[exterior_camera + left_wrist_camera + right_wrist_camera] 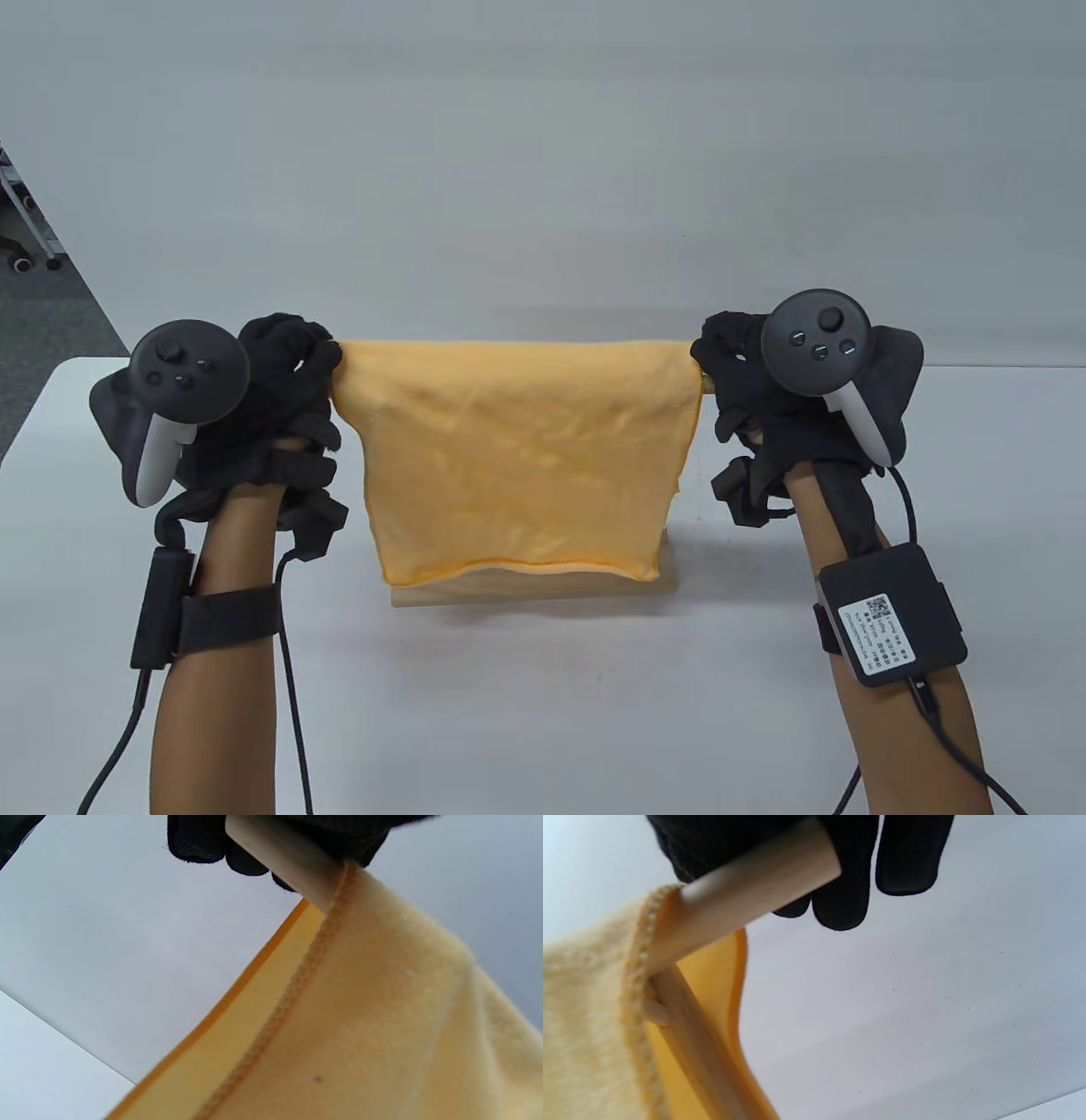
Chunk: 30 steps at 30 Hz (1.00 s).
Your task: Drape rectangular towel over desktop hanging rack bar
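An orange-yellow towel (517, 458) hangs over the wooden rack's bar, front flap down to the wooden base (534, 587). A bit of the bar (706, 387) shows at the right end. My left hand (318, 356) is at the towel's top left corner. In the left wrist view its fingers (195, 840) curl over the bar end (288, 857) at the towel's hem (322, 938). My right hand (704, 352) is at the top right corner. In the right wrist view its fingers (840, 899) hang behind the bar end (755, 887), beside the towel (585, 1005) and the upright (691, 1043).
The rack stands mid-table on a white table (543, 705), with a grey wall behind. At the far left, beyond the table's edge, there is dark floor with a wheeled stand (25, 246). Glove cables trail from both wrists toward the front edge.
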Motion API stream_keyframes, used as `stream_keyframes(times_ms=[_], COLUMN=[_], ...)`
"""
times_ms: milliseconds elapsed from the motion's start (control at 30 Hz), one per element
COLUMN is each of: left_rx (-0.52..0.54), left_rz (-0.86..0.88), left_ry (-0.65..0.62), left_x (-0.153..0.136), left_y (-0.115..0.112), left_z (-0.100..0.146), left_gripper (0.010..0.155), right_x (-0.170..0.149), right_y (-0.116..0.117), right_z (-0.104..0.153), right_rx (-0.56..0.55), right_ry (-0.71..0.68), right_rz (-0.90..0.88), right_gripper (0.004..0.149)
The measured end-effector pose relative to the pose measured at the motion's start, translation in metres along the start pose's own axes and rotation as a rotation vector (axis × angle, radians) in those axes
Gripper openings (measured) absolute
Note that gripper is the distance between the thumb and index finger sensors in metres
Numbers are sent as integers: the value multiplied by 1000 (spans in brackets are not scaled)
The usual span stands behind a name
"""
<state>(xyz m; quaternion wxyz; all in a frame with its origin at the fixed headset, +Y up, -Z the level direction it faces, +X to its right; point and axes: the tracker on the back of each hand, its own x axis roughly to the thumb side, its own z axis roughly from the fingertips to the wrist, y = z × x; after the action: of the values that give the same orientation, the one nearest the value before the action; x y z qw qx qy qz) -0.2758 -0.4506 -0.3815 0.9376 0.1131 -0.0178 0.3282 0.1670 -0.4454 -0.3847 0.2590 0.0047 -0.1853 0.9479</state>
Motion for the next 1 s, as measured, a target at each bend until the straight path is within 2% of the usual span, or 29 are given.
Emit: stream_keyframes(times_ms=[67, 133, 200, 233, 333, 400, 467, 533, 567, 633, 700, 833, 933, 967, 1000], left_rx=[-26, -61, -151, -204, -214, -182, -113, -66, -12, 20, -21, -135, -170, -169, -151], left_rz=[70, 98, 104, 101, 91, 96, 105, 105, 106, 69, 40, 130, 144, 101, 69], left_ry=[-45, -81, -106, -111, -141, -160, -173, -166, -150, -120, -89, -112, -125, -123, -140], left_x=[-3, -5, -6, -6, -3, 1, 5, 7, 8, 9, 8, -1, -5, -4, -4], left_y=[2, 3, 2, 1, -2, -2, 0, 1, 1, 0, -4, -8, -8, -8, -7], left_z=[2, 4, 5, 5, 5, 6, 7, 8, 9, 9, 8, 9, 9, 9, 10], left_gripper=[49, 50, 52, 54, 46, 42, 39, 40, 40, 40, 42, 56, 54, 52, 48], right_x=[-4, -7, -8, -8, -4, 0, 5, 7, 7, 5, 2, -3, -3, -2, -1], right_y=[-3, -5, -5, -3, 4, 7, 5, 3, 1, 1, 6, 8, 11, 14, 14], right_z=[3, 5, 6, 6, 7, 9, 11, 12, 12, 10, 9, 12, 12, 13, 14], right_rx=[-46, -37, 29, 98, 187, 104, -38, -107, -190, -216, -89, -56, 62, 125, 135], right_ry=[-33, -113, -165, -201, -220, -239, -255, -214, -178, -116, -56, -111, -209, -224, -213], right_rz=[-42, -103, -166, -191, -167, -131, -132, -120, -106, -103, -126, -170, -202, -218, -220], right_gripper=[47, 49, 52, 54, 52, 42, 37, 36, 36, 36, 40, 48, 53, 54, 52])
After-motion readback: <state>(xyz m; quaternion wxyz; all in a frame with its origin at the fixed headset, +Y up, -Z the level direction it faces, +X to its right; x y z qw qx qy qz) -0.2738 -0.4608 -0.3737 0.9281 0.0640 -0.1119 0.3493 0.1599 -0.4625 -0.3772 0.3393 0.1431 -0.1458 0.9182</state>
